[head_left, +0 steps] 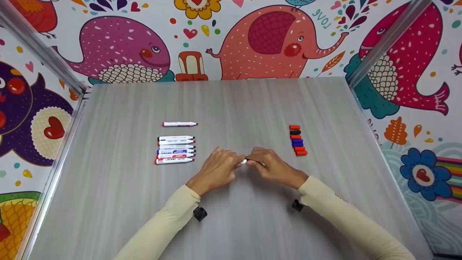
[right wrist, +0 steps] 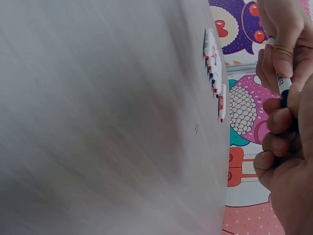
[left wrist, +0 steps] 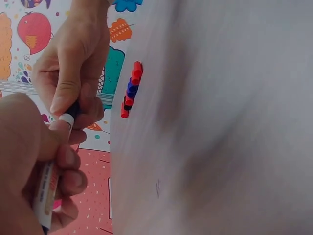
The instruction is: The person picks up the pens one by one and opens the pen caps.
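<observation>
Over the middle of the table, my left hand (head_left: 219, 167) grips the white barrel of a marker (left wrist: 47, 188). Fingers and thumb of my right hand (head_left: 271, 167) pinch the marker's dark cap (left wrist: 73, 108), which sits at the barrel's end; whether it is fully seated cannot be told. To the left lie several uncapped white markers (head_left: 176, 152) in a close row, tips pointing right. One more uncapped marker (head_left: 179, 124) lies apart, farther back. On the right, a column of loose caps (head_left: 298, 143) shows red, blue and black ones.
The grey wood-grain table (head_left: 231, 108) has metal posts (head_left: 389, 41) at its back corners. Behind it stands a wall (head_left: 202, 39) printed with cartoon animals. Small dark ink strokes (left wrist: 158, 188) mark the tabletop. Each sleeve carries a small black device (head_left: 200, 213) near the wrist.
</observation>
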A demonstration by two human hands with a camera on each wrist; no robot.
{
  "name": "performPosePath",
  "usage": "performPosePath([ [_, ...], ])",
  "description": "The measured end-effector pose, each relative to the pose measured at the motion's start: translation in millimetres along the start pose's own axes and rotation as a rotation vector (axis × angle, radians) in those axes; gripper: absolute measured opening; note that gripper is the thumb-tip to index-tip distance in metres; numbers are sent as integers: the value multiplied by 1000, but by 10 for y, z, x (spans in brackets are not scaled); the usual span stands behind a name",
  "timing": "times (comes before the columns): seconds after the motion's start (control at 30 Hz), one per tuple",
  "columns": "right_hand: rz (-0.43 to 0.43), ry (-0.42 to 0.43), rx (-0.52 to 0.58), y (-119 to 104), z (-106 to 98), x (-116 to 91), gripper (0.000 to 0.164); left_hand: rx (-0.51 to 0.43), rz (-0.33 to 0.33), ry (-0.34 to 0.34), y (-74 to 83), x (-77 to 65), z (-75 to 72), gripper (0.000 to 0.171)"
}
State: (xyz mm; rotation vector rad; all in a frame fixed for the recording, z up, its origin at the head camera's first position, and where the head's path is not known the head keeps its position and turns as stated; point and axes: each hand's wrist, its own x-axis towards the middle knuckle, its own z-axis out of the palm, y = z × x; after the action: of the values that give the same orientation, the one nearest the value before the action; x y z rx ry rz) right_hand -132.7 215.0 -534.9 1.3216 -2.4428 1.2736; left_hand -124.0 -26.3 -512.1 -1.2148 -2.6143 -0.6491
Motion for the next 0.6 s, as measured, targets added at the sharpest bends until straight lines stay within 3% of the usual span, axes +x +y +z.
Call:
performPosePath([
  [0.47,-112,23,-21,25,12,-21,17,-235,-54,-126,-76,29,-89,17],
  [0.6,-91,68,-20,112,-129,-93,14,-329,-126,-139,-176,-72,-159,40],
])
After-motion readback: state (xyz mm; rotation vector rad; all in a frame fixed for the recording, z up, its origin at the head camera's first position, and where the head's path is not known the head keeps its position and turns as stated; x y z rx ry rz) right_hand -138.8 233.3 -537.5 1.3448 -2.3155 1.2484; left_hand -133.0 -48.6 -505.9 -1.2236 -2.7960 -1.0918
